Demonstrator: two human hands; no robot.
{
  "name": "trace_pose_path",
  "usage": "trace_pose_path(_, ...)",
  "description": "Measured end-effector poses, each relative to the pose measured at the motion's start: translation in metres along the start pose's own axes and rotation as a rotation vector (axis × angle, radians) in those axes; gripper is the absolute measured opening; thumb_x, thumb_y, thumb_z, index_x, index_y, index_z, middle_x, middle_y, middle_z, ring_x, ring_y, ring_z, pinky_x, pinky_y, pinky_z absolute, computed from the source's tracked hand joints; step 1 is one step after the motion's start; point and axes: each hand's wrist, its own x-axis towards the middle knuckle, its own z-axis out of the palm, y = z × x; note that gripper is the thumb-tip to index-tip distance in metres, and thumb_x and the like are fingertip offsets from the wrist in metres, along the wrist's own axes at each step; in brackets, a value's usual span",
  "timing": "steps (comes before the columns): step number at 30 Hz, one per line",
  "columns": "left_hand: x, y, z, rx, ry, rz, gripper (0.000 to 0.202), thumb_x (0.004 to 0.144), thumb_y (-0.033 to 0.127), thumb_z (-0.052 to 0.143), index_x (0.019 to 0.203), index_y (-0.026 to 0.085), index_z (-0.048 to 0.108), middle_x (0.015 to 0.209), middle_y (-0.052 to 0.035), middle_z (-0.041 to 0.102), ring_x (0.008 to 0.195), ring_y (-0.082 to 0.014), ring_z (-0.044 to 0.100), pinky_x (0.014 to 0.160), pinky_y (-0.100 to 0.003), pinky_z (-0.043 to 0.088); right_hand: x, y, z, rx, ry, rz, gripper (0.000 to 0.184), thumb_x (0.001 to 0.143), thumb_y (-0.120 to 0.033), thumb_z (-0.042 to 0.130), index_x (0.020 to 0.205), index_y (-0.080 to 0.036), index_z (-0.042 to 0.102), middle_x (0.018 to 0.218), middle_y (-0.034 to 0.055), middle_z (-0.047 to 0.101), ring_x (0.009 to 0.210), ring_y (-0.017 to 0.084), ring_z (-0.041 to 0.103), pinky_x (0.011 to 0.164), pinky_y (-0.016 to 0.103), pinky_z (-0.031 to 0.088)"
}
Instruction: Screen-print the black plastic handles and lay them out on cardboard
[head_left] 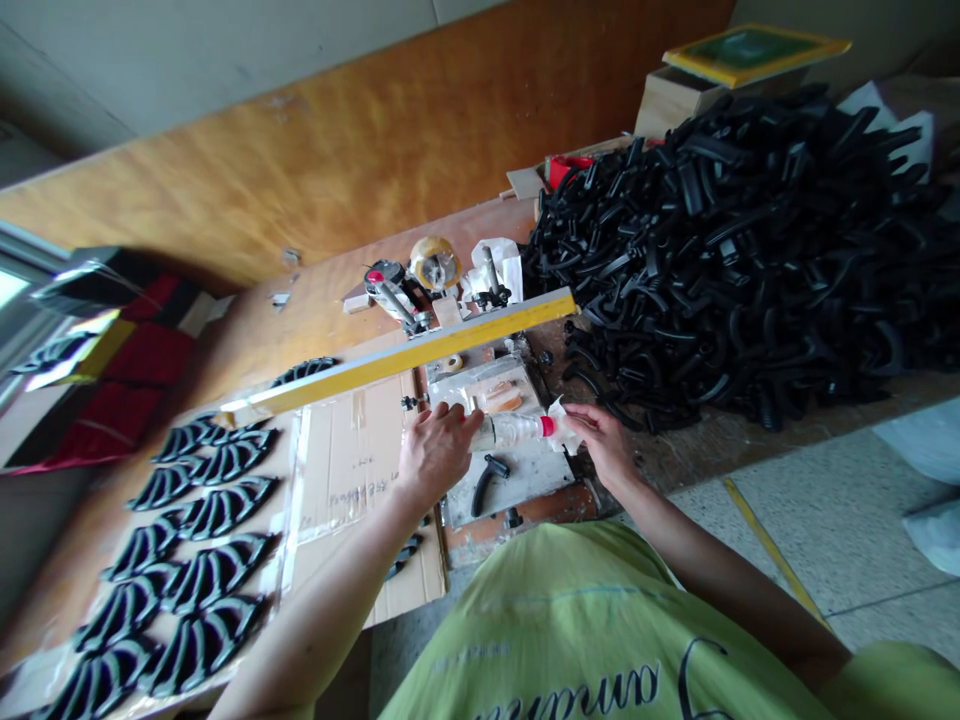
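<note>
- Lime-green T-shirt (pixel 600 630): nearest the lens, along the bottom edge of the frame; two bare forearms reach forward from it.
- Left hand (pixel 435 455): fingers curled and closed around the rear of a clear plastic squeeze bottle (pixel 510 432), which lies almost level at centre frame, between both hands.
- Right hand (pixel 604 445): as far as I can tell from here, pinching a white tissue (pixel 562 425) against the bottle's red tip (pixel 547 426); the tissue hides the exact grip.
- Below both hands: a smeared white plate (pixel 517 490), with a curved black plastic part (pixel 486 483) lying on it, apart from the hands.
- Just above the hands: a long yellow frame bar (pixel 405 360), running diagonally toward the right.
- Upper centre: a roll of packing tape (pixel 435 263), beside a metal clamp (pixel 394 295).
- Left of the hands: a cardboard sheet (pixel 360 470), with rows of black fan-shaped parts (pixel 202 560) at lower left.
- Right of the hands: a large heap of black plastic parts (pixel 735 260) on a wooden workbench (pixel 315 320).
- Top right: a yellow-framed green screen (pixel 750 55), resting on a wooden box (pixel 675 105).
- Lower right: a tiled floor (pixel 780 530), crossed by a yellow line.
</note>
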Motion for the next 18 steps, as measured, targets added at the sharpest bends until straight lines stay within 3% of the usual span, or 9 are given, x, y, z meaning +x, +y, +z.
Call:
trace_pose_path(10, -0.036, -0.014, 0.032, -0.249, -0.026, -0.187, 0.045, 0.069, 0.015, 0.062, 0.112, 0.027, 0.060, 0.100, -0.0055, 0.066, 0.098, -0.0279, 0.056, 0.075, -0.037, 0.046, -0.006, -0.011, 0.020, 0.082, -0.137, 0.025, 0.032, 0.068, -0.039, 0.078, 0.093, -0.021, 0.072, 0.091, 0.0031, 0.074, 0.086, 0.019, 0.067, 0.078, 0.029, 0.050)
trace_pose_path(15, -0.064, -0.027, 0.059, -0.688, -0.004, -0.257, 0.049, 0.064, 0.024, 0.071, 0.112, 0.024, 0.059, 0.106, -0.0052, 0.066, 0.102, -0.0268, 0.058, 0.089, -0.038, 0.046, -0.017, -0.034, 0.035, 0.240, -0.257, 0.155, 0.027, 0.061, -0.036, 0.084, 0.082, -0.024, 0.073, 0.082, 0.0001, 0.073, 0.074, 0.015, 0.065, 0.066, 0.024, 0.048)
trace_pose_path(18, -0.090, -0.037, 0.079, -1.106, -0.012, -0.396, 0.052, 0.063, 0.029, 0.075, 0.112, 0.023, 0.057, 0.101, -0.0037, 0.067, 0.091, -0.0235, 0.061, 0.079, -0.034, 0.049, -0.020, -0.039, 0.040, 0.265, -0.299, 0.249, 0.024, 0.058, -0.034, 0.086, 0.075, -0.024, 0.072, 0.075, -0.0004, 0.071, 0.068, 0.013, 0.063, 0.060, 0.022, 0.047)
